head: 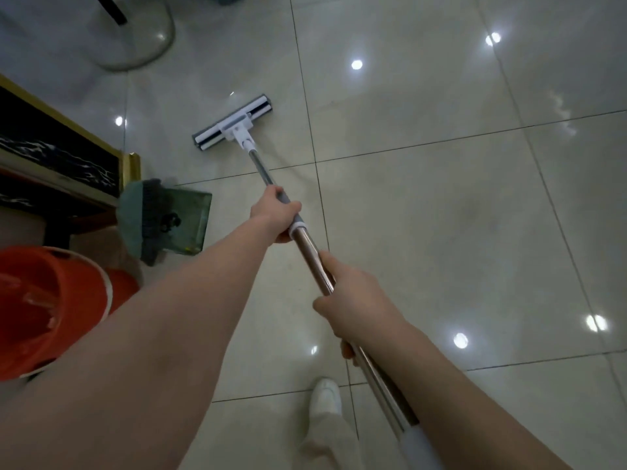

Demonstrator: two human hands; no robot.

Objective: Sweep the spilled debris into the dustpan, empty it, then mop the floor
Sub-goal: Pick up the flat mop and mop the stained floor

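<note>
While we look down at the tiles, our left hand wraps its fingers round the grey sleeve of the mop pole, the farther grip from our body, and our right hand clasps the bare shiny metal of the same pole nearer to us, knuckles up. Between the two hands a short stretch of pole shows, with a white ring just below the left hand. Past the left hand the pole runs up and to the left to a white joint, which meets the mop head at its middle. That head lies flat on the floor, a long white and grey bar set slantwise, its right end higher in view than its left, just left of a dark grout line. Left of our left forearm the dustpan rests on the floor, a greenish see-through pan with a dark mark in it that we cannot make out, and the green and grey head of the broom overlaps its left side. Nearer to us on the left stands an orange bucket, partly hidden by our left arm. Beyond the dustpan is a piece of furniture with a black marbled front and gold edging. Below our right hand one white shoe and a pale trouser leg show.
</note>
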